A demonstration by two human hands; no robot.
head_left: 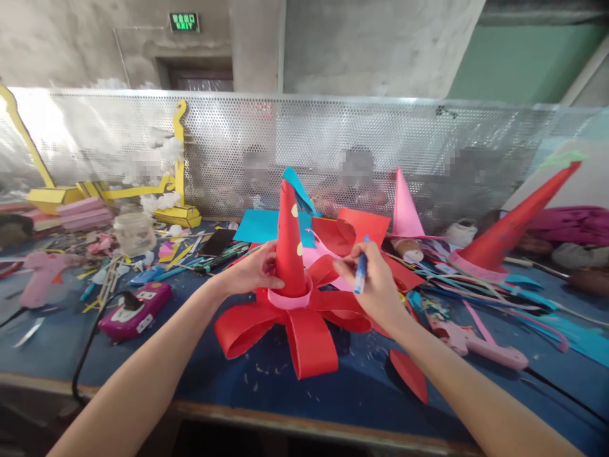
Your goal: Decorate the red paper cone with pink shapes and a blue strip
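A tall red paper cone dotted with yellow spots stands upright near the front of the blue-topped worktable, its base ringed by a pink paper band and surrounded by wide red paper loops fanned out like petals. The left hand curls against the cone's lower side. The right hand pinches a blue pen, just beside the cone.

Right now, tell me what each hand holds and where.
Left hand grips the red cone low on its side. Right hand pinches a blue pen mid-barrel.
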